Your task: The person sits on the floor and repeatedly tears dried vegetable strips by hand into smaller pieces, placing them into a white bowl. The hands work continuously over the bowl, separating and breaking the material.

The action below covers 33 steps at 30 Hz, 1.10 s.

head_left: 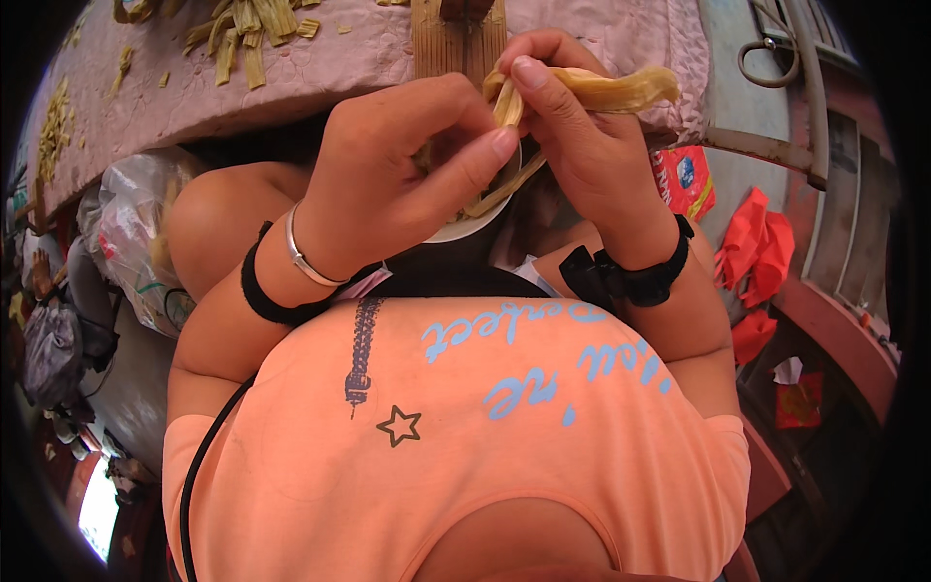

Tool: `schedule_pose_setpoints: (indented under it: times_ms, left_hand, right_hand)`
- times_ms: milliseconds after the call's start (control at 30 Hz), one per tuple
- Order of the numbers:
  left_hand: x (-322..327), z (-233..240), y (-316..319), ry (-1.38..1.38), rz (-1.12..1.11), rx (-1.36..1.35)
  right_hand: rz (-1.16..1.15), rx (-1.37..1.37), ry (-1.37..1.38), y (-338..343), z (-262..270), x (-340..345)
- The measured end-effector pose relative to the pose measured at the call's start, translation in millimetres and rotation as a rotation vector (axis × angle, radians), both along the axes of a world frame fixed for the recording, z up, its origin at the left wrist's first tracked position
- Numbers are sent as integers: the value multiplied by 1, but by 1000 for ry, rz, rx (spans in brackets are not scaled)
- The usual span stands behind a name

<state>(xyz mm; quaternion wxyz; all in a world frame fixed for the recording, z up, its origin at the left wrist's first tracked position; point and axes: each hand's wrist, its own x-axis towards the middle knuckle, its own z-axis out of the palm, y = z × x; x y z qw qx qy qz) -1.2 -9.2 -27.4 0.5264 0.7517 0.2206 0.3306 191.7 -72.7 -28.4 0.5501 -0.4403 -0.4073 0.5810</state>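
Observation:
Between both hands, above my lap, is a folded strip of yellowish dried plant fibre [611,89]. My left hand [407,156] pinches its short hanging end between thumb and forefinger. With thumb and fingers, my right hand [582,120] grips the folded part, and the frayed end sticks out to the right. A thinner strip [509,188] hangs below my right hand over a white bowl [469,227], which holds more plant pieces and is partly hidden by my left hand. Several loose strips [254,33] lie on the pink quilted cloth [305,73] beyond.
A wooden post or board [429,44] stands at the cloth's near edge. A clear plastic bag [138,225] is beside my left knee. Right of me are a metal frame [764,149], a red printed packet [687,182] and red bags [756,247]. Another person's hand [42,273] shows far left.

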Motion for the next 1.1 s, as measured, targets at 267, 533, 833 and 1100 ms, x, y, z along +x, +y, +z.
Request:
schedule_pose_setpoints:
  times_ms: [267, 533, 833, 1100]
  left_hand:
    - [4, -13, 9, -171, -135, -269]
    - [-5, -12, 15, -142, -125, -446]
    - [5, 0, -11, -87, -14, -123]
    - [-1, -3, 3, -38, -212, -644]
  right_hand:
    - [16, 80, 116, -5, 7, -6]
    - [-101, 589, -712, -20, 3, -14]
    - [-184, 248, -931, -20, -6, -16]
    - [-86, 236, -871, -18, -1, -14]
